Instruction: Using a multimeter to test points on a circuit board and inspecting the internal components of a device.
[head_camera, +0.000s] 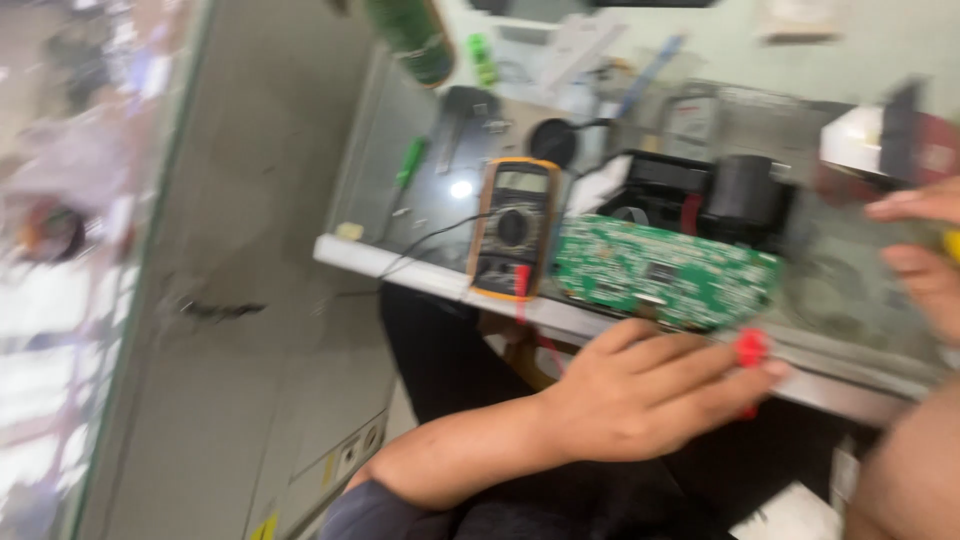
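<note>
Head view, tilted and motion-blurred. My left hand (640, 395) lies at the near edge of the glass-topped workbench (860, 385), fingers laid close together and stretched toward 3 o'clock. A small red plastic probe tip (750, 348) sits against my upper fingertips (765, 372); I appear to pinch it, though blur hides the exact grip.

The flat green printed circuit board (665, 270) lies just beyond my knuckles, at 12 o'clock from the left hand, its near edge almost touching my fingers. At 9 o'clock from the board, touching its end, rests the yellow-cased digital multimeter with a round black dial (512, 228); a thin black lead (420, 245) runs from it toward 8 o'clock.

The open black plastic housing (690, 195), at 12 o'clock from the board, holds a black cylindrical part (745, 195) and a short red strip; further contents cannot be told.

My right hand (925, 250) enters at 3 o'clock, two fingers loosely parted, a yellow sliver between them; what it is cannot be told. A green-handled screwdriver (410, 162) lies at 10 o'clock from the multimeter.
</note>
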